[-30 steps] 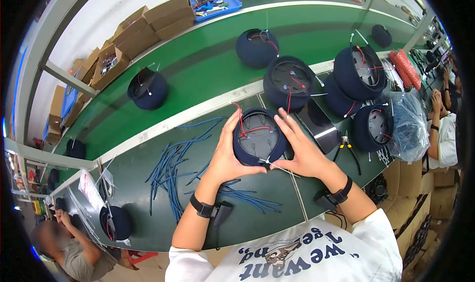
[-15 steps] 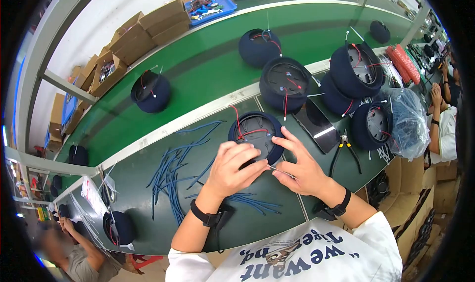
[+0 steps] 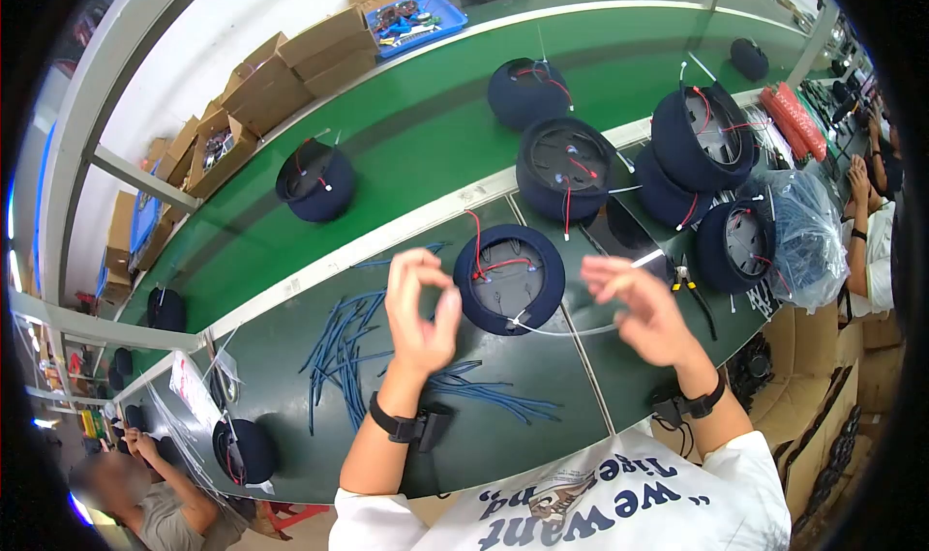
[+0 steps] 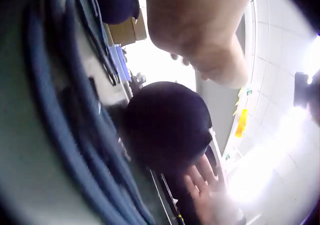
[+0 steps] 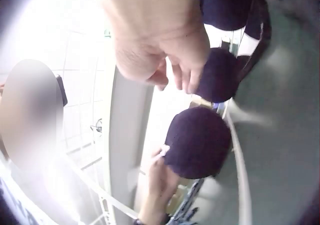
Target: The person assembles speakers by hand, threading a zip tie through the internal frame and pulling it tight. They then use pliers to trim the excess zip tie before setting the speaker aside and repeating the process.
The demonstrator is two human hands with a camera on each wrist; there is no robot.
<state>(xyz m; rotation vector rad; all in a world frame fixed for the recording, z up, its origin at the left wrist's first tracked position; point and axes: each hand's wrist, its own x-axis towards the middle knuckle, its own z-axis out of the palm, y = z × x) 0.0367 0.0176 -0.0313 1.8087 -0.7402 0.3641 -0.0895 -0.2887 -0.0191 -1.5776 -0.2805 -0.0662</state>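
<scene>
A round navy fabric-covered shell (image 3: 554,280) with a black inside and red wires (image 3: 477,246) rests on the table, its open side up. A white cable tie (image 3: 566,334) is fastened at its near rim, the long tail curving out toward my right hand (image 3: 641,309). That hand is raised to the right of the shell with its fingers loosely bent and apart. My left hand (image 3: 421,314) is lifted on the other side, thumb and fingers parted and holding nothing. In the left wrist view the shell (image 4: 167,127) shows from its side, between the two hands.
Blue cords (image 3: 353,357) lie left of the shell. A dark phone (image 3: 619,230) and yellow-and-black pliers (image 3: 684,278) are to the right. More shells (image 3: 564,174) stand behind, near a clear plastic bag (image 3: 801,241). A green belt (image 3: 416,125) runs along the back.
Both hands first held the shell's sides, then came together at its near rim by the cable tie. They have now moved apart, off the shell. Shells on the belt have shifted right.
</scene>
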